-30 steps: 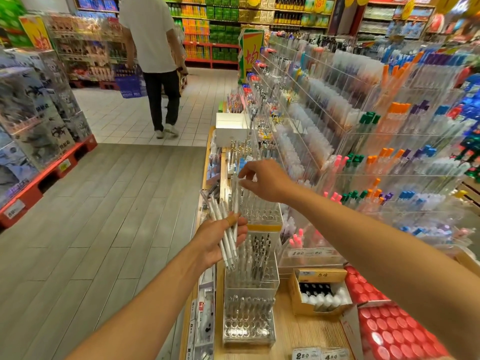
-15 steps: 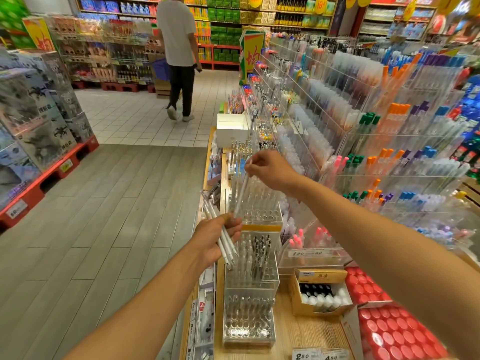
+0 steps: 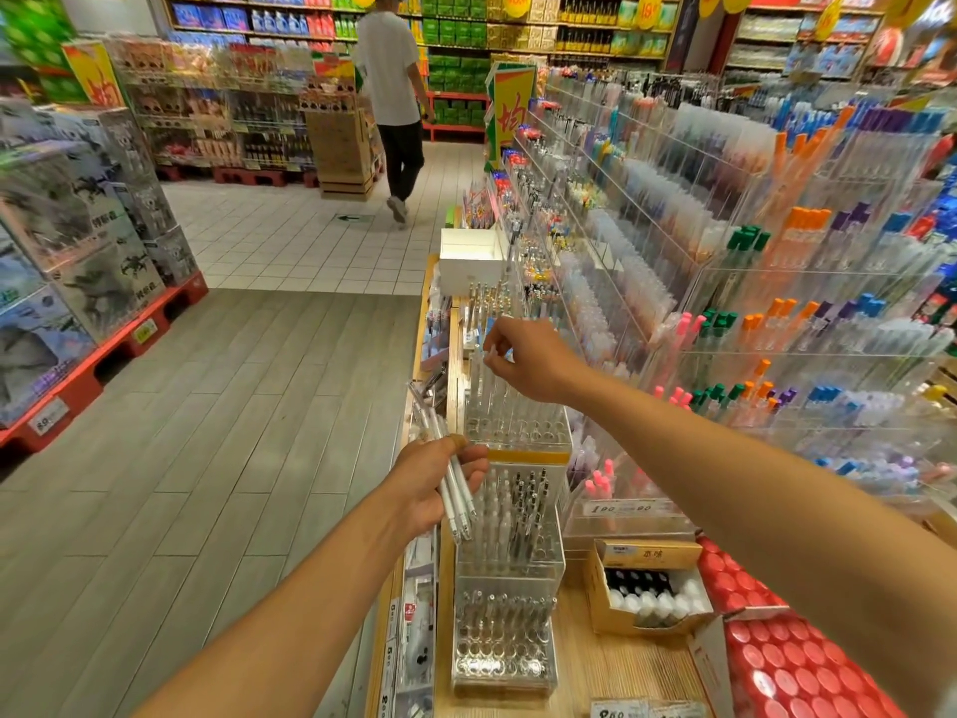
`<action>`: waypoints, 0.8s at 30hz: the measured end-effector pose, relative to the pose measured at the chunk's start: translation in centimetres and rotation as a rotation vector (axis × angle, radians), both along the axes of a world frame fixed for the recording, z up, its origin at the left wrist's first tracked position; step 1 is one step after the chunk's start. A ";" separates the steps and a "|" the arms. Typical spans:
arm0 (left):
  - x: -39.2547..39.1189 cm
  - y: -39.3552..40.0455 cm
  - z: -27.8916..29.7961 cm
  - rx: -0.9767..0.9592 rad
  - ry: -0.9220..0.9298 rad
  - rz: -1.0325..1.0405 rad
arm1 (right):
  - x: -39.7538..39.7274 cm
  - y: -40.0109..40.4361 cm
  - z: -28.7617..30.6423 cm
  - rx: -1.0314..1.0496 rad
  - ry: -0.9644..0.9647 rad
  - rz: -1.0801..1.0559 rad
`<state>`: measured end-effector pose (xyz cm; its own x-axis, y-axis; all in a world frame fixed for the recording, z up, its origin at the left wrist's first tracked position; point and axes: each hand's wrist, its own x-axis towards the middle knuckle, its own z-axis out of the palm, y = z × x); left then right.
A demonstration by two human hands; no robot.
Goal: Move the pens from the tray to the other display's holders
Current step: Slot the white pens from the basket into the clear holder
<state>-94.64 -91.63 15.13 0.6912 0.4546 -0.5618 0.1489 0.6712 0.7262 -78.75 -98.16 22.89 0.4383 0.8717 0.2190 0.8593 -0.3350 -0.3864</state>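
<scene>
Several pens (image 3: pixel 451 474) in left hand (image 3: pixel 432 481); right hand (image 3: pixel 528 361) pinching above holder (image 3: pixel 518 422).

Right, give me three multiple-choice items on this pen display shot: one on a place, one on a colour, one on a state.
1. Where is the right hand?
A. Above the top tier of the clear holder
B. Inside the cardboard box
C. On the floor

2. What colour is the band under that top tier?
A. Blue
B. Yellow
C. Black

3. What is the left hand doing?
A. Hanging idle
B. Pressing flat on the shelf
C. Gripping a bunch of white pens

Answers:
1. A, the hand hovers over the tallest tier, pinching a pen top.
2. B, a yellow strip edges it.
3. C, fingers curl round several pens.
</scene>
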 end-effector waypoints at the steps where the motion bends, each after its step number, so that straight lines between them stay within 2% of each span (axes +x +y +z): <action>1: 0.0 0.0 0.1 0.007 -0.005 0.005 | -0.1 0.0 -0.1 0.004 -0.001 -0.003; 12: -0.1 -0.1 0.3 0.047 -0.086 -0.011 | 0.3 1.0 -0.1 -0.103 -0.117 -0.030; 20: -0.2 -0.5 0.6 0.096 -0.139 -0.018 | -0.9 0.8 -0.3 0.037 -0.135 -0.016; 24: -0.2 -0.7 1.0 0.118 -0.188 -0.005 | -1.6 0.7 -0.1 -0.011 0.079 -0.018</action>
<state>-94.87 -92.32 16.10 0.7814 0.5056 -0.3658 0.0065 0.5795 0.8150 -80.38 -97.46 22.82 0.4698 0.8655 0.1736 0.8198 -0.3549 -0.4493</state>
